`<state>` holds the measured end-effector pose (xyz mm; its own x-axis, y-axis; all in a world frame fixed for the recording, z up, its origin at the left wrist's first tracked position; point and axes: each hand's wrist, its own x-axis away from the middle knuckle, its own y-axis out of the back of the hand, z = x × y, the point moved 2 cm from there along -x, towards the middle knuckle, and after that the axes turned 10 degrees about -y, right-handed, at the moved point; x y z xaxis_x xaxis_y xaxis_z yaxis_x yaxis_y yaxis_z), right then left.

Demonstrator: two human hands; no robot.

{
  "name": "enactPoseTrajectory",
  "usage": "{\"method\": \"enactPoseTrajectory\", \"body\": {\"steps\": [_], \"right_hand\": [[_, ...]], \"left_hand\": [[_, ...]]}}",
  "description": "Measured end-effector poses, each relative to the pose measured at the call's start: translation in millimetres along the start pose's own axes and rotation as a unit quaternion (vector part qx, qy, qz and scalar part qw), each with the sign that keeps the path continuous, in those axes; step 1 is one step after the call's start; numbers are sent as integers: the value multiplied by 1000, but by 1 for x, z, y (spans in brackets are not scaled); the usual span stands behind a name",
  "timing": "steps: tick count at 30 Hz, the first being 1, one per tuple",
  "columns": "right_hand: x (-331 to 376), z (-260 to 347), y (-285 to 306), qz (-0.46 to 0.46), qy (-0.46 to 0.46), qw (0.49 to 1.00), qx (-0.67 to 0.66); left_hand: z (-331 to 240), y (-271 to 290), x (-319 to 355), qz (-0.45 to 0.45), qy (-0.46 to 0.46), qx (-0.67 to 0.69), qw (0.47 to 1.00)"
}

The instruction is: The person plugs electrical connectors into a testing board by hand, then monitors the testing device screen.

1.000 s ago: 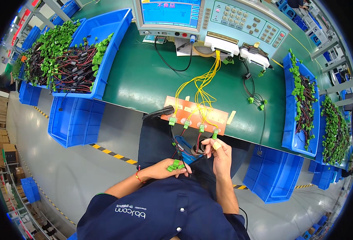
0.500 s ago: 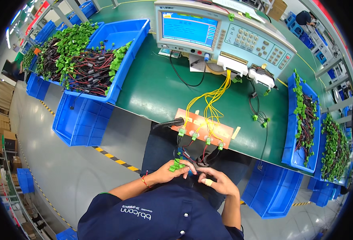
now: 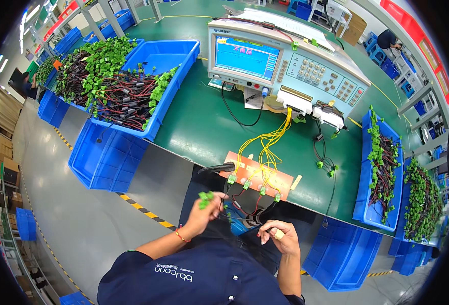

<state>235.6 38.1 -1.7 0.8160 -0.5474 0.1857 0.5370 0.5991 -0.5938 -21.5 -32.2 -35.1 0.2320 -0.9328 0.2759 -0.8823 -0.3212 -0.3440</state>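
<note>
My left hand [image 3: 204,215] is closed on a bunch of small green connectors [image 3: 204,198] with dark wires trailing from them. My right hand [image 3: 280,237] pinches the same wire harness [image 3: 245,213] lower down, over my lap. Just beyond both hands an orange test board [image 3: 285,179] lies at the front edge of the green bench [image 3: 199,122], with green plugs along its near side and yellow wires [image 3: 265,145] running up to a grey tester with a blue screen [image 3: 280,61].
A blue bin [image 3: 168,66] heaped with green-plugged wire harnesses stands at the left on the bench. Two more blue bins [image 3: 382,168] with harnesses sit at the right. Empty blue crates [image 3: 102,157] stand on the floor left and right of my legs. Another person is far back right.
My left hand has risen with the green connectors and moved away from my right hand, stretching the wires between them. My view has turned leftward over the bench.
</note>
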Motion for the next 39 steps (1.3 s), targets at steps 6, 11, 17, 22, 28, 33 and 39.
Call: {"method": "enactPoseTrajectory", "body": {"steps": [6,11,17,22,28,33,39], "right_hand": [[6,12,9,-37,63,997,8],[5,21,8,-216,-13,955,205],[-23,14,-13,-238,66,903,351],[-45,-5,-25,-148,-42,985,-72],[-26,-18,-31,-88,-76,991,-70],[-3,-16,-51,-14,-165,970,180],[-14,-10,-48,134,-211,910,332]], "left_hand": [[-22,-19,-25,-17,-156,-50,986],[-25,-44,-35,86,-73,41,993],[-28,-52,-32,77,27,110,991],[-27,-50,-25,96,68,135,984],[-15,-50,3,147,72,97,982],[-65,-25,32,214,62,26,974],[-248,48,60,1,-348,-155,925]]}}
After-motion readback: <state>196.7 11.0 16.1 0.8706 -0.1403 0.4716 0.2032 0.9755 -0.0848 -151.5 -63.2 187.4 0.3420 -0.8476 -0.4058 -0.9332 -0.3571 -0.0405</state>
